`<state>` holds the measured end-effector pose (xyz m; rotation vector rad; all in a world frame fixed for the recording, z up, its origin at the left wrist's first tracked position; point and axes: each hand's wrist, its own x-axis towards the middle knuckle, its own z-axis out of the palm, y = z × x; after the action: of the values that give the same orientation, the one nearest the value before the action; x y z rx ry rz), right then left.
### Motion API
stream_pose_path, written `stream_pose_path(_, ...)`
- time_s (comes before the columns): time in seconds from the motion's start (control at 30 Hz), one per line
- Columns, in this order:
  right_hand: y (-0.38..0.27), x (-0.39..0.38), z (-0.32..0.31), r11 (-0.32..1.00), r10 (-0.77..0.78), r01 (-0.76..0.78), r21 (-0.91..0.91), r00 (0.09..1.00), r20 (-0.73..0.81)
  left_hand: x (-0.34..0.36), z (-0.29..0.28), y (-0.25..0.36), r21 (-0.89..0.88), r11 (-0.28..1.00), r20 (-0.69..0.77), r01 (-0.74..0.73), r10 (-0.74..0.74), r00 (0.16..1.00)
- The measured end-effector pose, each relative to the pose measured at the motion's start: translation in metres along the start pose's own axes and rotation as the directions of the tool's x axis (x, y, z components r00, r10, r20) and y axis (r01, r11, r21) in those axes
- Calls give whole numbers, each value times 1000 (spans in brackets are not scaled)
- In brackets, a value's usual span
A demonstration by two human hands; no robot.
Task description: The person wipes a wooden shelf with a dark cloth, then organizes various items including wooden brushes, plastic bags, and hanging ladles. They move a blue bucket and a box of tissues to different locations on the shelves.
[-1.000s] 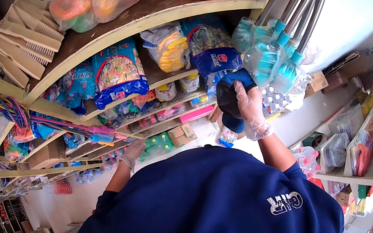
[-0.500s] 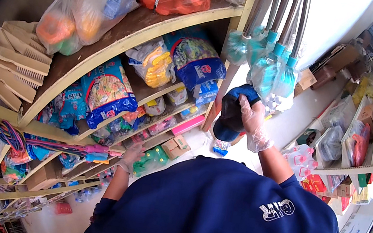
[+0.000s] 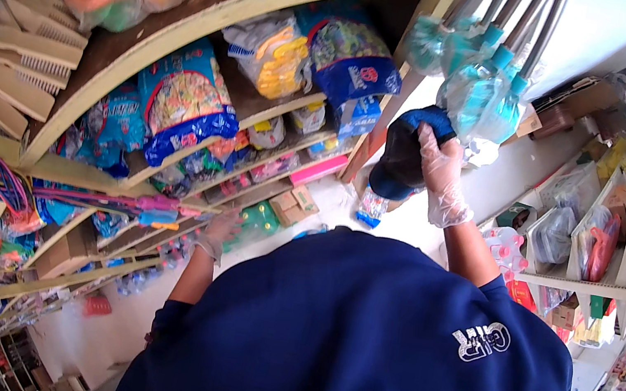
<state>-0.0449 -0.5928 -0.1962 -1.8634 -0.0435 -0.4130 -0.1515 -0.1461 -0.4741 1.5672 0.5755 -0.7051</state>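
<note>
My right hand [image 3: 439,176], in a clear plastic glove, grips a dark blue and black cap [image 3: 402,154] in front of the shelf's end post. The cap hangs tilted, its dark inner side showing. Low beside the shelving is my left hand [image 3: 216,230], also in a clear glove, its fingers stretched out and holding nothing I can see. Closest to it are green plastic bottles [image 3: 258,223] on the floor side of the lower shelf. Just beyond the cap hang toilet brushes with turquoise heads [image 3: 472,98], wrapped in clear plastic.
Wooden shelving [image 3: 224,8] on the left holds blue bags of goods [image 3: 183,101], yellow gloves in a packet [image 3: 274,59] and beige brushes [image 3: 23,56]. A cardboard box [image 3: 294,205] stands low down. White racks [image 3: 598,288] with packets line the right side, near pink-capped bottles [image 3: 503,250].
My view has shifted, so the shelf goods sit higher and farther left in the picture. The cap stays in my right hand, and my left hand remains low by the shelving.
</note>
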Motion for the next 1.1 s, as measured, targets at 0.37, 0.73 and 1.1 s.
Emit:
stream_pose_path(0.37,-4,-14,20,996,47,-60,71,983,177,-38,20,-29,38,997,-57,71,-68,996)
stream_pose_path(0.73,53,-38,78,917,358,-398,14,840,406,-70,40,-116,-173,954,-254,243,-282,925)
stream_pose_path(1.1,103,-37,142,939,342,-308,-154,773,534,-79,61,-280,-472,859,-657,-200,-191,729)
